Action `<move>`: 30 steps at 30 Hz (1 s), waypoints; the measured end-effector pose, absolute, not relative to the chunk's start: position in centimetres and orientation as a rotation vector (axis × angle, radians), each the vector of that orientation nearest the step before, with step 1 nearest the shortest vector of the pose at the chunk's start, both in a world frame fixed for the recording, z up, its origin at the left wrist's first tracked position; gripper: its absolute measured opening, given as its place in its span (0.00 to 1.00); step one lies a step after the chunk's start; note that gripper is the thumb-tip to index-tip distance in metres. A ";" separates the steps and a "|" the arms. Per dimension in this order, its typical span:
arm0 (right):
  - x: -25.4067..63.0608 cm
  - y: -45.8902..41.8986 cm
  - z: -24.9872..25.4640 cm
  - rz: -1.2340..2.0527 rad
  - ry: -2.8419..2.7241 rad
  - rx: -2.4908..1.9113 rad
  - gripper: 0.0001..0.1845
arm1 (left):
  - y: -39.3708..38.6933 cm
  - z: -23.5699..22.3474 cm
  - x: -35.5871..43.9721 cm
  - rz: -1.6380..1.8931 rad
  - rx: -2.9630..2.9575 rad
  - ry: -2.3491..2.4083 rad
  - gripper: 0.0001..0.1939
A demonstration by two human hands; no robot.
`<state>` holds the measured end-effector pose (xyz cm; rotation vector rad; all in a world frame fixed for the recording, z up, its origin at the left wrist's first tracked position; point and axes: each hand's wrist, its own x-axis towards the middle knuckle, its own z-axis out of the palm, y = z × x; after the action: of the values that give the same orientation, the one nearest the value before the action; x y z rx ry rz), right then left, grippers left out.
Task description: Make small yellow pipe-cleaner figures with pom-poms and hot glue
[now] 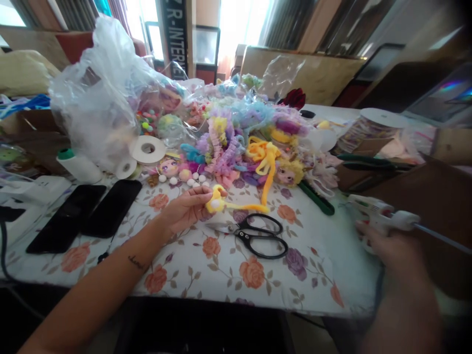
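My left hand (188, 206) pinches one end of a yellow fuzzy cord (241, 206) between thumb and fingers. That end is bent into a small loop with a whitish spot on it. The cord runs right across the tablecloth and up to a looped yellow bundle (263, 152). Just below it lie scissors (243, 235) with black handles, their blades pointing at my left hand. At the far right my right hand (391, 246), blurred, is wrapped around the grip of a white glue gun (385, 214). A glue stick (442, 237) sticks out of the gun's back.
Behind is a heap of pastel yarn and trims (224, 137), with doll heads (289, 172) and a plastic bag (98, 98). Two dark phones (66, 216) lie left, near a ribbon roll (148, 149) and thread spool (79, 166). A green-handled tool (317, 197) and cardboard box (416, 211) are right.
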<state>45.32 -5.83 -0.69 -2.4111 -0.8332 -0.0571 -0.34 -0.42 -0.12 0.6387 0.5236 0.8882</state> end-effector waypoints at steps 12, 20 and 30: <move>23.2 -11.5 0.8 1.047 -0.818 -1.292 0.10 | 0.1 0.2 -0.9 0.955 0.839 0.623 0.08; 18.3 -12.3 0.5 1.414 -0.888 -1.244 0.20 | 0.4 0.0 -1.0 1.012 0.848 0.690 0.08; 18.1 -12.6 -0.2 1.366 -0.926 -1.337 0.20 | 0.3 0.1 -0.7 1.073 0.872 0.653 0.09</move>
<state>18.08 -12.62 -0.21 -1.3367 -0.9256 1.3660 -0.75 0.27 0.10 0.8718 0.6527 1.0734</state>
